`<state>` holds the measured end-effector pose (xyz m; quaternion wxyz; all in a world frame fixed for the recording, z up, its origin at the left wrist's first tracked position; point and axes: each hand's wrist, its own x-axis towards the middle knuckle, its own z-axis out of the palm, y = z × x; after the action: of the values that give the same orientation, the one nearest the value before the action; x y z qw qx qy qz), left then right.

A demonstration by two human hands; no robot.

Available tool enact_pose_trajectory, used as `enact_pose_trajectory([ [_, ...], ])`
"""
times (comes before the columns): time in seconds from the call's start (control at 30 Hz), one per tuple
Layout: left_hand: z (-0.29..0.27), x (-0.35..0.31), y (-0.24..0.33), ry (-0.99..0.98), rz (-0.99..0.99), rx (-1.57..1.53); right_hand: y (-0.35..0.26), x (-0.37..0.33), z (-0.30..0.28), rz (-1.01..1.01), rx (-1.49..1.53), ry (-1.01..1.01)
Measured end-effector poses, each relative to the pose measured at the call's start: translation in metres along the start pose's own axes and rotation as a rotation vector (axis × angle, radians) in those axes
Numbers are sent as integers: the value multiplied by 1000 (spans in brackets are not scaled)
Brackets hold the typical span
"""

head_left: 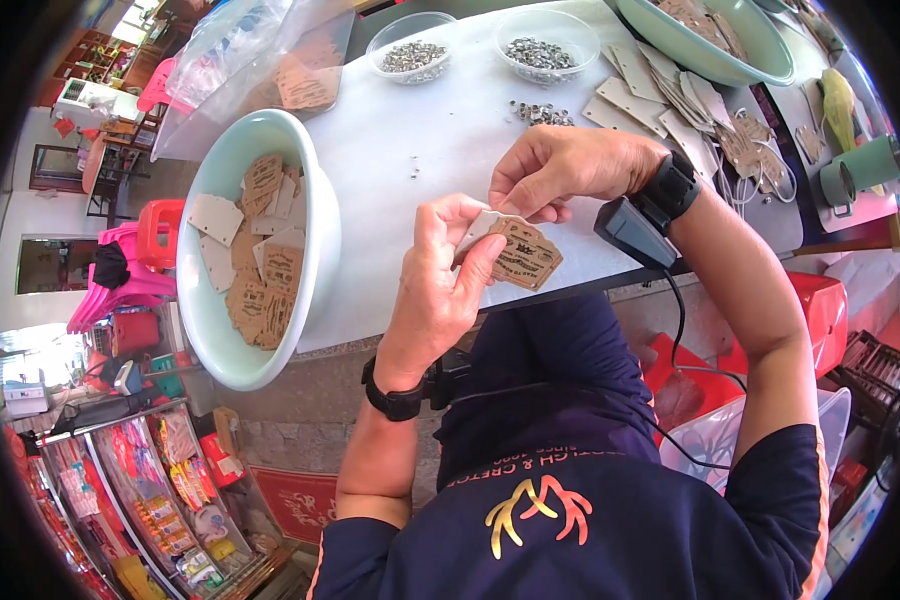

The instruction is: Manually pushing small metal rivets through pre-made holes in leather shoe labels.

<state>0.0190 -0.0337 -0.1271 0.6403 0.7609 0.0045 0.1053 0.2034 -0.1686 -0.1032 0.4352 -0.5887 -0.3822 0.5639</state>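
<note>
Over the table's near edge, my left hand [438, 290] grips a brown printed cardboard tag [526, 258], thumb on its face. A paler plain piece of card [478, 230] shows beside it under the same fingers. My right hand [570, 172] is closed in a pinch at the tag's upper edge; whatever its fingertips hold is too small or hidden. Beyond that hand lies a small heap of metal fittings [543, 114]. Two more metal bits [415, 167] rest on the white tabletop [380, 200].
A pale green basin [322, 230] of tags stands left. Clear tubs of fittings [374, 62] [594, 45] sit at the back. Loose tags [635, 72], white cords [770, 185], another basin [776, 70] and a green cup [875, 163] lie right. A black corded box [628, 230] is by my right wrist.
</note>
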Motion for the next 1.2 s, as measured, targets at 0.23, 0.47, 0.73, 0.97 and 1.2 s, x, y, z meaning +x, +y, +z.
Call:
enact_pose_trajectory([
  [0.23,1,2,3,-3,-10,-32,0,-2,-1,18,66,7],
  [0.47,0,7,-1,56,-13,12,5,-4,2,-63,14,121],
  [0.73,3,11,-4,120,-38,1,13,-5,3,-115,-23,133],
  [0.97,6,15,-13,150,16,43,20,-2,7,-283,-77,224],
  [1.2,6,19,-15,140,3,71,20,-2,5,-312,-207,291],
])
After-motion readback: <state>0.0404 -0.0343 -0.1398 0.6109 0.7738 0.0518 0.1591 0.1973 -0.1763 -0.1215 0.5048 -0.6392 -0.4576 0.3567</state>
